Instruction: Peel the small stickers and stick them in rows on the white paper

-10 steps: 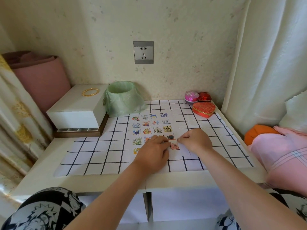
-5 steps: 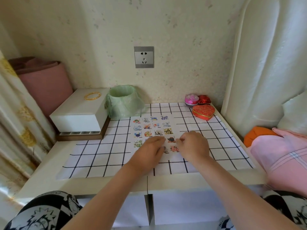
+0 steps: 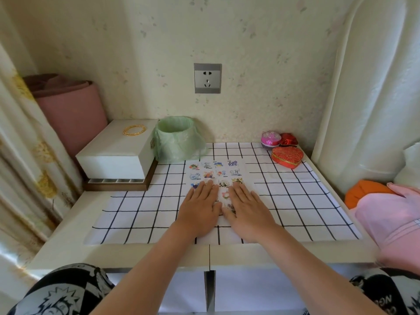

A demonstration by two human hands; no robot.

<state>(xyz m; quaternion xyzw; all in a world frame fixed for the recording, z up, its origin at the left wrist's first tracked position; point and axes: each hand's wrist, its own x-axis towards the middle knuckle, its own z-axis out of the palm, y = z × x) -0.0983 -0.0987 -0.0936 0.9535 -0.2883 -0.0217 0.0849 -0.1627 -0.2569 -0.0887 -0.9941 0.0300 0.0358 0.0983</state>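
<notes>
Palms down – left hand [image 3: 200,205] and right hand [image 3: 246,205] lie flat, fingers straight, gripping nothing, on white paper sheet [image 3: 242,171] mid black-grid white tablecloth [image 3: 295,196]. Rows of small colourful cartoon stickers [image 3: 207,174]: press evenly, rub edges – no sliding.

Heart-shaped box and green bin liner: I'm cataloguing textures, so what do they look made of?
The heart-shaped box looks covered in red-orange patterned fabric, perhaps brocade, slightly glossy, with a gold-coloured band at the lid seam. The green bin liner looks like thin translucent plastic film: it wrinkles and folds loosely over the rim.
</notes>
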